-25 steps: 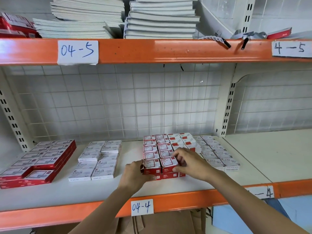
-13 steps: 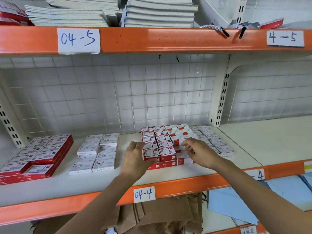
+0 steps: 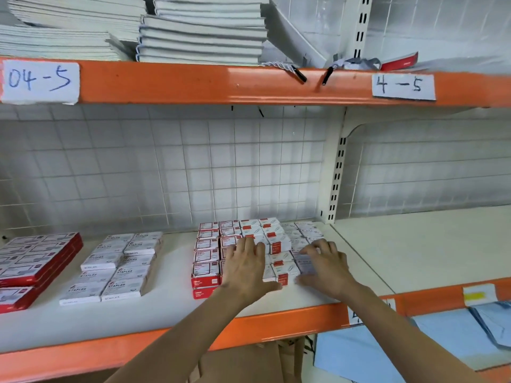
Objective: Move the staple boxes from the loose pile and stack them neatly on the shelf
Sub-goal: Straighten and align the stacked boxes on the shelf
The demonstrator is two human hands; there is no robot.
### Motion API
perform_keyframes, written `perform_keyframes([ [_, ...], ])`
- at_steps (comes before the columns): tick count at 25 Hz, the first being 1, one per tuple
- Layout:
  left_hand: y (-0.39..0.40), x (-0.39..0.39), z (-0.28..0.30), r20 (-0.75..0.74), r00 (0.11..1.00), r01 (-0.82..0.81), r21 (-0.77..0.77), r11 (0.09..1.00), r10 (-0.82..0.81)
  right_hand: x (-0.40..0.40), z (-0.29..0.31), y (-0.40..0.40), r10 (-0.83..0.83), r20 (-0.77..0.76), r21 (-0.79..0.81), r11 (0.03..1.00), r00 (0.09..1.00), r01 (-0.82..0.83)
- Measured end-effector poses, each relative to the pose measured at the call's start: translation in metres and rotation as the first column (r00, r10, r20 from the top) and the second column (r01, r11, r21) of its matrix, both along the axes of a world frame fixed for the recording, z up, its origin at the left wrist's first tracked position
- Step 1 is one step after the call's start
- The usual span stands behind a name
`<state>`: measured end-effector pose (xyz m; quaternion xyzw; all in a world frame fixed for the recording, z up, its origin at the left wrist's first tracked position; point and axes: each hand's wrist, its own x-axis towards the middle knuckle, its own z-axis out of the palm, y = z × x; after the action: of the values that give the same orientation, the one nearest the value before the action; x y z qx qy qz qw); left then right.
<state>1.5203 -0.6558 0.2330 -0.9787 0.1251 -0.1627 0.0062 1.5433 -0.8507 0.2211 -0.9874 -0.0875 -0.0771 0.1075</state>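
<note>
white shelf (image 3: 171, 308) with orange front edge and wire-grid back; red-and-white staple boxes (image 3: 206, 254) lie flat in rows at its middle, long axes running left-right, labels up. left hand (image 3: 244, 268) rests flat, fingers straight, on the block; right hand (image 3: 325, 265) has fingers spread over grey boxes (image 3: 302, 234) beside it. notebooks (image 3: 201, 31) stacked on the shelf above.

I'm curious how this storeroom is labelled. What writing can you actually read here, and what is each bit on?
"04-5": handwritten paper label on the upper orange beam.
"4-5": second paper label on that beam, further right.
"STAPLES": white boxes on the shelf.
Red-and-white boxes: print too small to read.
Lower beam label: hidden by the right arm.
</note>
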Motion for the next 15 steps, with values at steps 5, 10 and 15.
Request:
perform_keyframes([
  [5,-0.011,0.011,-0.006,-0.006,0.998,-0.063,0.042,0.997,0.064,0.013,0.002,-0.022,0.113,-0.066,0.130,0.986,0.991,-0.104],
  [10,-0.020,0.018,-0.005,-0.037,0.997,-0.061,0.018,0.998,0.061,0.043,0.006,-0.062,0.009,-0.196,0.451,0.889,0.981,0.082],
  [15,-0.045,0.053,0.009,-0.012,0.998,-0.057,-0.160,0.986,0.056,0.059,0.006,-0.069,0.059,-0.322,0.601,0.784,0.945,0.155],
])
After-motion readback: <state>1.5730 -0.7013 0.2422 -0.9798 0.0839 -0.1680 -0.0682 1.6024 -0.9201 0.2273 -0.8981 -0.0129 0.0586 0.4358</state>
